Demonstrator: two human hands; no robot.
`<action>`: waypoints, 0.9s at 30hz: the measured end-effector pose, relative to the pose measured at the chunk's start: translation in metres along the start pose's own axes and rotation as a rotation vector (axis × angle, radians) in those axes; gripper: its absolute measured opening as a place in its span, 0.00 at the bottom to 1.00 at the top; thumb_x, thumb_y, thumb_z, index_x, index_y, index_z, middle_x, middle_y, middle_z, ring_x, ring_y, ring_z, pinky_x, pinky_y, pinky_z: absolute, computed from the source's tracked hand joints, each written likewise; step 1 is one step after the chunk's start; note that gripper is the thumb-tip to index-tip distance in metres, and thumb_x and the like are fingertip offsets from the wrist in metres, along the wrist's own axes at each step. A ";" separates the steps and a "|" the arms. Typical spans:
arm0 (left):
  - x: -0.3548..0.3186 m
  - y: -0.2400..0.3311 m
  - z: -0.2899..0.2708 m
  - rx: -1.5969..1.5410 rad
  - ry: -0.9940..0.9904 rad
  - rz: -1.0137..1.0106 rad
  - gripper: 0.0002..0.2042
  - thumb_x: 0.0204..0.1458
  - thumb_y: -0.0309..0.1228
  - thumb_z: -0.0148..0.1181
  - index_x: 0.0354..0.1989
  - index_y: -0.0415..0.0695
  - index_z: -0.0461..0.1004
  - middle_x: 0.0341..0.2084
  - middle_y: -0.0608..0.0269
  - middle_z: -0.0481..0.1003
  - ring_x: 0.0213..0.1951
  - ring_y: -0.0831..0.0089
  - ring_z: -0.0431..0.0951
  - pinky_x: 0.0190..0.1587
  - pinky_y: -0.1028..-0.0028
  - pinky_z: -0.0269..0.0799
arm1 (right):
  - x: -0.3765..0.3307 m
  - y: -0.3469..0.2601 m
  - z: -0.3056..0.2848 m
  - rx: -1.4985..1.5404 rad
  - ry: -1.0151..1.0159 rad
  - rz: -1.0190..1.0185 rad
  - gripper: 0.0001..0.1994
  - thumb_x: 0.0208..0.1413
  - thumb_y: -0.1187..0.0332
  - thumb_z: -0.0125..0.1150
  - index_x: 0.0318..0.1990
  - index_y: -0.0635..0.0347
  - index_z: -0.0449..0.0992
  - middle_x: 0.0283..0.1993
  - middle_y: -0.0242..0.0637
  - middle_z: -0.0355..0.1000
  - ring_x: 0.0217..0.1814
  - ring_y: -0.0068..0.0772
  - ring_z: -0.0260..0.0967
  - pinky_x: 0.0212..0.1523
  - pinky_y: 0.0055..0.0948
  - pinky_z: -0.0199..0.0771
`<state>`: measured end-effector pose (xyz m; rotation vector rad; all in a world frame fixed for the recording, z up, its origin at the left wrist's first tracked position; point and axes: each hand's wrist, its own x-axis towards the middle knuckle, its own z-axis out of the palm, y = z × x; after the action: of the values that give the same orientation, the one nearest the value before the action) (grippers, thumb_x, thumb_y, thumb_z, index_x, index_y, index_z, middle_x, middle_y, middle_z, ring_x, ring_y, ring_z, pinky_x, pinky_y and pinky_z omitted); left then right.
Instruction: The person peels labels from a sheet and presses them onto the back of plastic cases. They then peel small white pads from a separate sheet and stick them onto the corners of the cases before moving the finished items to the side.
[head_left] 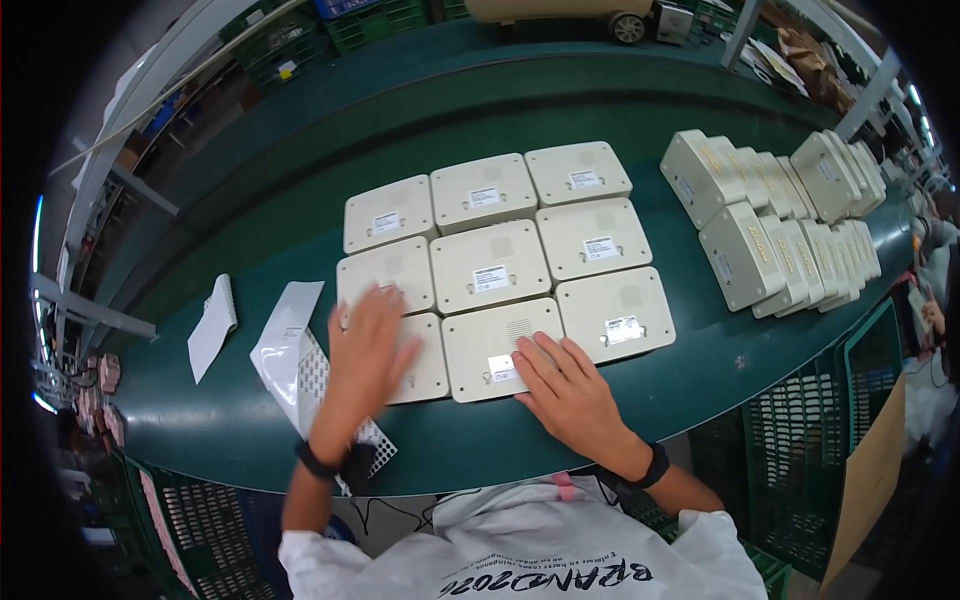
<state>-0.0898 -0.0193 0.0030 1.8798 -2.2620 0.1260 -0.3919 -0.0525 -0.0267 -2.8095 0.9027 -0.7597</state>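
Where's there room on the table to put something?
There's bare table between the right hand and the leaning boxes, and left of the nine flat boxes, behind the glossy sheet. The middle's crowded: those nine sit close together, the left hand over them.

Head-height fisheye view — downward, close

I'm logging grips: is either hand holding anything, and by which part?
The right hand holds nothing visible, spread over the front middle beige box; the left hand too blurred to tell.
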 end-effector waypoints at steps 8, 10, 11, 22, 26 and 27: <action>-0.046 0.102 0.025 -0.006 0.000 -0.050 0.33 0.54 0.39 0.65 0.66 0.36 0.63 0.69 0.50 0.61 0.71 0.52 0.57 0.70 0.45 0.47 | -0.007 0.018 -0.001 0.175 0.086 -0.094 0.27 0.52 0.64 0.71 0.59 0.66 0.72 0.63 0.46 0.69 0.68 0.48 0.65 0.68 0.48 0.63; -0.051 0.100 0.035 0.006 0.061 -0.064 0.35 0.54 0.37 0.66 0.67 0.35 0.60 0.69 0.49 0.60 0.72 0.50 0.56 0.70 0.45 0.45 | -0.014 0.027 -0.025 0.116 0.166 0.164 0.28 0.52 0.64 0.72 0.59 0.65 0.71 0.63 0.46 0.70 0.68 0.49 0.65 0.67 0.48 0.64; -0.055 0.100 0.038 0.013 0.094 -0.069 0.35 0.53 0.36 0.66 0.68 0.34 0.59 0.69 0.48 0.60 0.72 0.49 0.55 0.71 0.45 0.44 | -0.022 0.035 -0.029 0.116 0.172 0.158 0.28 0.52 0.64 0.72 0.59 0.65 0.71 0.63 0.46 0.70 0.68 0.49 0.65 0.67 0.48 0.64; -0.104 -0.011 -0.026 -0.087 0.308 -0.224 0.30 0.54 0.36 0.66 0.64 0.38 0.66 0.69 0.45 0.59 0.70 0.48 0.58 0.69 0.51 0.53 | -0.060 0.056 -0.030 -0.214 0.148 0.213 0.32 0.54 0.62 0.69 0.64 0.64 0.66 0.69 0.46 0.64 0.73 0.50 0.58 0.71 0.51 0.54; -0.117 -0.110 0.000 0.099 0.304 -0.586 0.24 0.57 0.33 0.63 0.60 0.37 0.70 0.63 0.46 0.68 0.65 0.46 0.64 0.66 0.53 0.58 | -0.057 0.051 -0.020 -0.245 0.154 0.196 0.32 0.55 0.62 0.68 0.65 0.65 0.65 0.69 0.46 0.63 0.73 0.50 0.57 0.72 0.50 0.53; -0.121 -0.122 0.001 0.106 0.311 -0.604 0.24 0.57 0.33 0.63 0.60 0.37 0.70 0.63 0.46 0.68 0.65 0.46 0.64 0.66 0.53 0.58 | -0.056 0.051 -0.019 -0.253 0.157 0.195 0.32 0.55 0.62 0.68 0.65 0.65 0.65 0.69 0.46 0.63 0.73 0.50 0.57 0.72 0.50 0.52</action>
<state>0.0505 0.0743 -0.0303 2.3152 -1.4460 0.4152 -0.4670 -0.0619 -0.0462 -2.8399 1.3652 -0.9043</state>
